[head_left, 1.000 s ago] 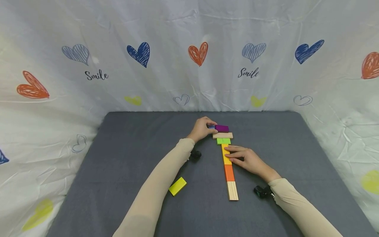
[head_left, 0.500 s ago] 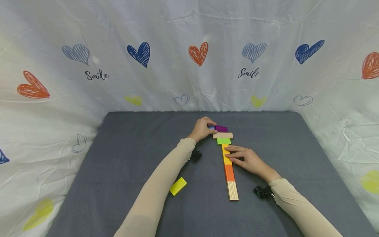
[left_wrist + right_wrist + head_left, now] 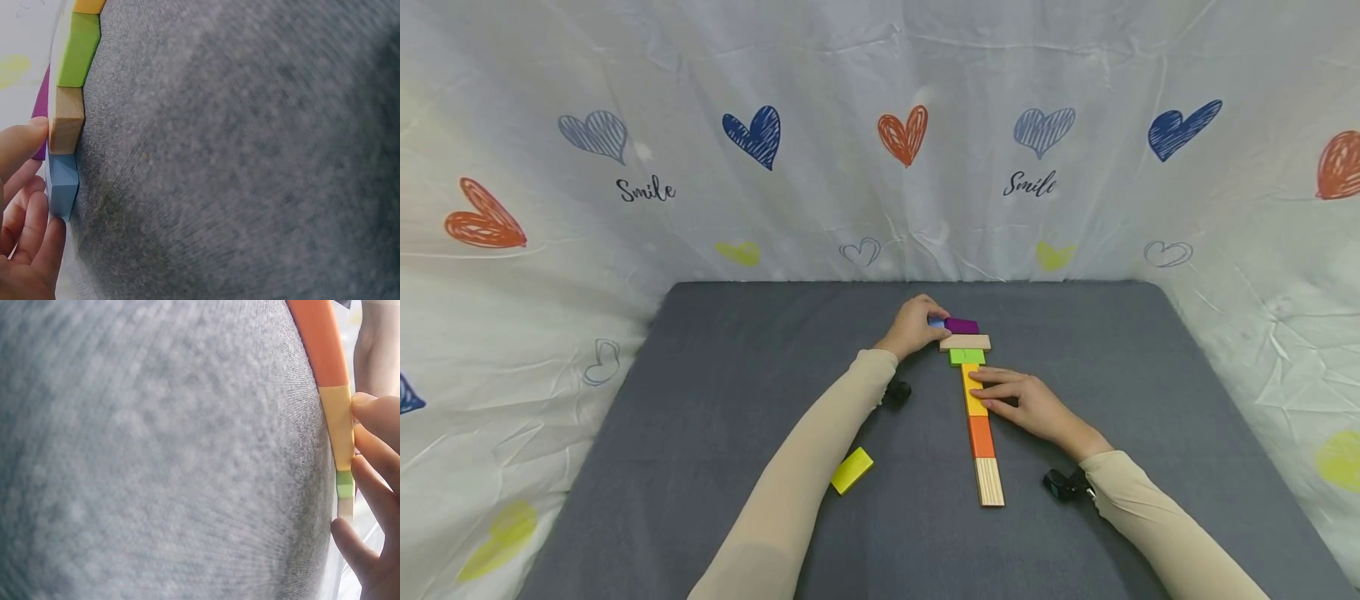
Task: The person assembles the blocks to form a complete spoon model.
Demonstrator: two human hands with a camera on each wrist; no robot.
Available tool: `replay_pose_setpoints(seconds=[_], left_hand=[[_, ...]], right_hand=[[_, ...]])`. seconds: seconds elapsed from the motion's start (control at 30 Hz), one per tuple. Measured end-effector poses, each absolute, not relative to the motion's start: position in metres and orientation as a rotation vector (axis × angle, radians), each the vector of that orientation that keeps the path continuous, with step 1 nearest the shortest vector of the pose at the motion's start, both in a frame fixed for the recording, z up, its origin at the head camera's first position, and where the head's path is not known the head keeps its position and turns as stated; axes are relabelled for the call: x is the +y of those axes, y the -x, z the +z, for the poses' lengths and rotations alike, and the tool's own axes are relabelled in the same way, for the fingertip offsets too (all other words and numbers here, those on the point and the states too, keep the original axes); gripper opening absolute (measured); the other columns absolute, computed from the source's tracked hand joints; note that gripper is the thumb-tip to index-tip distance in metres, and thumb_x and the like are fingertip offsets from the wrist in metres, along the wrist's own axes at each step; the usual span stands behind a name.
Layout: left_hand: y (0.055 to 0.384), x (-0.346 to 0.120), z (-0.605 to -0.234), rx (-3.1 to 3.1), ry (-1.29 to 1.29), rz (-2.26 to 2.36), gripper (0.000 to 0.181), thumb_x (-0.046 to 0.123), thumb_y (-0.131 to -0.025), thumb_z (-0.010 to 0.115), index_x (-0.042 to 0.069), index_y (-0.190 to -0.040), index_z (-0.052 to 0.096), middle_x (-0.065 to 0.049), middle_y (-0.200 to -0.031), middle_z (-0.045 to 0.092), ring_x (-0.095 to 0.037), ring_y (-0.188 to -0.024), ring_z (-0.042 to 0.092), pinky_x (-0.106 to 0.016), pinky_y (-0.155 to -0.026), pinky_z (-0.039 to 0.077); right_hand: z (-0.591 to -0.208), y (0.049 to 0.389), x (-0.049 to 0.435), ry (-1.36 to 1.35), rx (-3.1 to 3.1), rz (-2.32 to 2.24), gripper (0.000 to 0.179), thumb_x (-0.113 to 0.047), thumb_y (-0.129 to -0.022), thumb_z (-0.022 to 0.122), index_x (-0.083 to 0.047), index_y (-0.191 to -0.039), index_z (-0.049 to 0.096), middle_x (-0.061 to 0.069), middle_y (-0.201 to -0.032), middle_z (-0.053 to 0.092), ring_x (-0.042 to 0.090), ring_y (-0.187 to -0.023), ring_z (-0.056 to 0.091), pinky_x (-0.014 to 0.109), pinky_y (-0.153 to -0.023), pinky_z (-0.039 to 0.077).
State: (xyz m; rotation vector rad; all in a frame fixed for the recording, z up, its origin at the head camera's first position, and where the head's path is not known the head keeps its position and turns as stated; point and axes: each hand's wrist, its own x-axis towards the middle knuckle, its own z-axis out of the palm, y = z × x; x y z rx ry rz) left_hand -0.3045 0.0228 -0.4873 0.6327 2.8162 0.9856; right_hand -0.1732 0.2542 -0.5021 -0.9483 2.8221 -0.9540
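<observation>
My left hand pinches a purple block by its left end at the far end of a row of wooden blocks. In the left wrist view the purple block stands raised over a blue block and a natural wood block, with the thumb at its near side. My right hand rests extended fingertips on the amber-yellow block in the row. A light green block lies between that one and the natural wood block, which is set crosswise.
Nearer in the row lie an orange block and a striped natural block. A loose bright yellow block lies beside the left forearm on the grey cloth. A white curtain with printed hearts hangs behind the table.
The purple block shifts and tilts very slightly in my left hand. The right hand and the other blocks stay where they were.
</observation>
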Motion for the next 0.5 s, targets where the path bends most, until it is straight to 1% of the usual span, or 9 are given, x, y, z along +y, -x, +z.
replay_pose_setpoints(seconds=[0.5], left_hand=[[0.3063, 0.0226, -0.4893, 2.789, -0.62, 0.982, 0.032, 0.027, -0.09, 0.074, 0.014, -0.119, 0.073, -0.005, -0.12, 0.061, -0.02, -0.112, 0.057, -0.034, -0.102, 0.048]], right_hand=[[-0.503, 0.1732, 0.2541, 0.941, 2.833, -0.945, 0.029, -0.016, -0.091, 0.071, -0.02, -0.12, 0.074, 0.0, -0.14, 0.061, 0.028, -0.137, 0.051, 0.051, -0.109, 0.042]])
